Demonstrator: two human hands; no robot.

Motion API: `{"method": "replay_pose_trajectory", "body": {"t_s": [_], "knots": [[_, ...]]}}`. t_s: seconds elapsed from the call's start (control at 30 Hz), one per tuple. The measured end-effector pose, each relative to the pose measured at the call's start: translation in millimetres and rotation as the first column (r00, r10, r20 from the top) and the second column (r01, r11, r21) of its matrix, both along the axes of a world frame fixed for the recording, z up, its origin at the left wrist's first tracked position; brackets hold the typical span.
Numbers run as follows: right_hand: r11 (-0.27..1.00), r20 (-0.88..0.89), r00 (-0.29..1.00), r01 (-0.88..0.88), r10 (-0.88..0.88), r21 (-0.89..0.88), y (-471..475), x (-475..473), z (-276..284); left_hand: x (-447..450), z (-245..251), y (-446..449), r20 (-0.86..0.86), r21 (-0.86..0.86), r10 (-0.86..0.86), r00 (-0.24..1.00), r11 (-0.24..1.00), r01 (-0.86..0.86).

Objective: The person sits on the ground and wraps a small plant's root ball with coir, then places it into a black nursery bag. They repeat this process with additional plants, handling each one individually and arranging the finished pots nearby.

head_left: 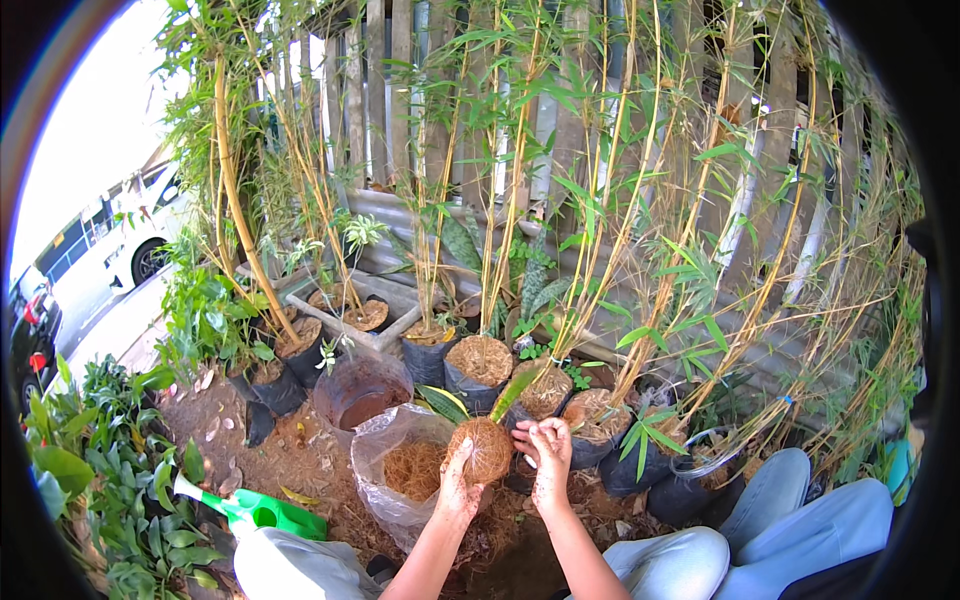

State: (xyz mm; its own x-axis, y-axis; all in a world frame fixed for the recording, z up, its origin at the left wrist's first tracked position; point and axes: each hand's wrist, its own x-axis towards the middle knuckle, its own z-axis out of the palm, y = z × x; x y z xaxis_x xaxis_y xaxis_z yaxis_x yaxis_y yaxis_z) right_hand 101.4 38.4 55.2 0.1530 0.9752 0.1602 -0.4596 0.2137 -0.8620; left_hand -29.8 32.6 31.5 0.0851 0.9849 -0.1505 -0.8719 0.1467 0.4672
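My left hand, speckled with soil, grips a round ball of brown coir fibre with pale thread wound over it. Variegated snake plant leaves with yellow edges stick out of its top. My right hand is at the ball's right side with its fingers curled. Something small and white shows by those fingers, too small to name, and I cannot tell whether they pinch it. Just left of the ball stands an open clear plastic bag with loose coir fibre inside.
Behind the bag is a translucent plastic tub. Bamboo plants in black grow bags line the wooden fence. A green watering can lies at left by leafy plants. Another person's jeans-clad leg is at right.
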Motion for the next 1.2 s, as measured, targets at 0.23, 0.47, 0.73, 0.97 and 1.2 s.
{"method": "replay_pose_trajectory", "body": {"t_s": [0.23,0.47,0.73,0.97,1.2], "knots": [[0.990,0.310,0.941,-0.139,0.134,-0.007,2.8,-25.5,-18.2,6.3,8.2,-7.5,-0.093,0.118,0.075,0.993,0.991,-0.064],[0.956,0.485,0.835,-0.152,0.260,-0.251,27.1,6.6,23.0,11.2,1.7,14.3,-0.224,0.189,0.043,0.974,0.982,0.000],[0.970,0.866,0.499,-0.204,-0.011,0.130,99.2,25.5,60.0,-8.9,5.7,129.0,-0.183,0.138,-0.250,0.951,0.951,0.277],[0.956,0.961,0.129,-0.135,-0.244,0.261,142.7,47.8,9.2,-0.3,-34.9,195.6,-0.587,-0.034,0.020,0.809,0.998,-0.049],[0.963,0.960,-0.075,-0.013,-0.269,0.268,214.7,78.8,-91.1,53.8,-95.1,199.0,-0.581,-0.181,-0.064,0.811,0.982,-0.052]]}}
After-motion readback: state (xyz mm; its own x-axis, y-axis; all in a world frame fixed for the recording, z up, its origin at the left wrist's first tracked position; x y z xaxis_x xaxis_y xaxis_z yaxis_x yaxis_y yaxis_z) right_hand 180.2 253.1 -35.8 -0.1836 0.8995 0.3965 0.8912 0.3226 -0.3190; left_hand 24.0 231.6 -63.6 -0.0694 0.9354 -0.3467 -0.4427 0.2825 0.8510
